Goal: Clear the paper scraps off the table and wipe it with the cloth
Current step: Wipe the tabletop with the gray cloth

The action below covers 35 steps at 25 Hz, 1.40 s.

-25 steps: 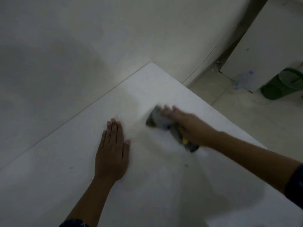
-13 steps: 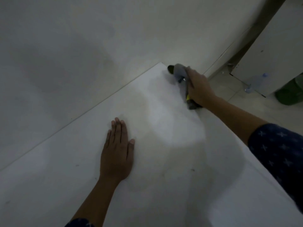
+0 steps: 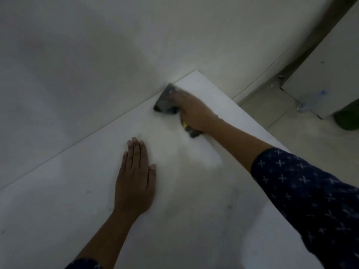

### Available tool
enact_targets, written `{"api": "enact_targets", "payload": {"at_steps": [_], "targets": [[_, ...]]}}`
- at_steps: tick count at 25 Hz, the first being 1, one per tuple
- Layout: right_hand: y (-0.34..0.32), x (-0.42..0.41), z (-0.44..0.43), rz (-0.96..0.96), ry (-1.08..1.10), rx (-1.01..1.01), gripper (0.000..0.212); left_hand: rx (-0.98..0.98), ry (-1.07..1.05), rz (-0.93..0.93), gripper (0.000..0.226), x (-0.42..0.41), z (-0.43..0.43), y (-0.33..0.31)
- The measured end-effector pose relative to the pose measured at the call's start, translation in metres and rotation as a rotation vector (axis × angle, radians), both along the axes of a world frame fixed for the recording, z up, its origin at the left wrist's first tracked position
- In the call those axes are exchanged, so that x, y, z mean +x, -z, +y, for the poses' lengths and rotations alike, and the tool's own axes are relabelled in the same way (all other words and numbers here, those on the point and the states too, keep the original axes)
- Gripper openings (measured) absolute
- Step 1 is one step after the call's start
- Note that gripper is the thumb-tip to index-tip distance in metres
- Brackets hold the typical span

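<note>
A white table [image 3: 194, 200] fills the lower part of the view, its far edge against a pale wall. My right hand [image 3: 194, 111] presses a grey cloth [image 3: 166, 102] with a bit of yellow onto the tabletop near the far corner, by the wall; the cloth is blurred and bunched under the palm and fingers. My left hand [image 3: 136, 177] lies flat on the table, fingers straight and together, nearer to me and left of the cloth. No paper scraps show on the table.
The table's right edge drops to a tiled floor [image 3: 310, 136]. A pale cabinet [image 3: 326, 70] stands at the upper right, with a clear plastic bottle [image 3: 310, 100] at its foot and a green bin [image 3: 347, 118] beside it.
My right hand swept the cloth from mid-table out to the far corner, then back left along the wall edge. The left hand stayed flat in place.
</note>
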State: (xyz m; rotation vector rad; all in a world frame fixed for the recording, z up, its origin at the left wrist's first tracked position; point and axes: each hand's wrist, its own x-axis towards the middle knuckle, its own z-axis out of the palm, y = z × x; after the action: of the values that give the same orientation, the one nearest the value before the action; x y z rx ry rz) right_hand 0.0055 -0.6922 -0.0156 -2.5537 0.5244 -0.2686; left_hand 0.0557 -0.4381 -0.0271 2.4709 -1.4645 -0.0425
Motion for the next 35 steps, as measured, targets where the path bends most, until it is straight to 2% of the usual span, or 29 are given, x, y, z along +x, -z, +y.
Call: {"api": "enact_targets", "payload": {"at_steps": [3,4,5,6,7,9,10,11,15,18,21,26,28,30,31,34,35], "targets": [[-0.008,-0.028,-0.056,0.054,0.529,0.023,0.042,-0.006,-0.008,-0.001,0.063,0.003,-0.001,0.0],[-0.013,-0.036,-0.062,0.041,0.663,0.029,0.042,-0.007,-0.011,-0.005,0.063,0.003,-0.001,0.001],[-0.018,-0.04,-0.057,-0.006,0.703,0.001,0.043,-0.007,-0.009,-0.01,0.062,0.003,-0.002,0.001],[-0.022,-0.034,-0.04,-0.068,0.637,-0.036,0.044,-0.005,-0.009,-0.011,0.062,0.003,-0.002,0.001],[-0.026,-0.021,-0.013,-0.11,0.481,-0.024,0.046,-0.003,-0.009,-0.017,0.062,0.002,-0.002,0.002],[-0.023,0.011,0.044,0.002,0.029,-0.018,0.053,0.006,-0.005,-0.032,0.061,0.001,-0.003,0.003],[-0.016,0.027,0.062,0.075,-0.144,-0.071,0.055,0.013,-0.002,-0.036,0.061,0.001,-0.003,0.003],[-0.007,0.04,0.063,0.104,-0.219,-0.117,0.056,0.017,-0.001,-0.039,0.061,0.001,-0.002,0.003],[0.006,0.041,0.019,0.001,0.007,0.002,0.057,0.027,0.008,-0.035,0.061,0.002,-0.002,0.002],[0.011,0.024,-0.024,-0.006,0.264,-0.016,0.055,0.019,0.007,-0.021,0.062,0.0,-0.002,-0.001],[0.01,0.017,-0.055,-0.03,0.4,-0.075,0.048,0.01,0.006,-0.024,0.062,0.001,-0.003,0.0],[-0.005,0.012,-0.066,-0.012,0.736,-0.01,0.037,0.006,0.011,-0.017,0.062,0.002,-0.003,0.001],[-0.017,0.012,-0.061,-0.05,0.799,0.003,0.034,0.006,0.013,-0.024,0.062,0.003,-0.003,0.002],[-0.032,0.004,-0.044,-0.107,0.716,0.011,0.04,0.01,0.014,-0.021,0.062,0.003,-0.003,0.003],[-0.038,-0.001,-0.027,-0.113,0.6,0.025,0.045,0.013,0.016,-0.022,0.062,0.003,-0.003,0.004],[-0.035,-0.005,0.047,0.05,0.15,0.001,0.057,0.031,0.017,-0.037,0.063,0.003,-0.002,0.005],[-0.024,-0.002,0.062,0.093,0.106,-0.045,0.059,0.036,0.017,-0.04,0.063,0.002,-0.002,0.005]]}}
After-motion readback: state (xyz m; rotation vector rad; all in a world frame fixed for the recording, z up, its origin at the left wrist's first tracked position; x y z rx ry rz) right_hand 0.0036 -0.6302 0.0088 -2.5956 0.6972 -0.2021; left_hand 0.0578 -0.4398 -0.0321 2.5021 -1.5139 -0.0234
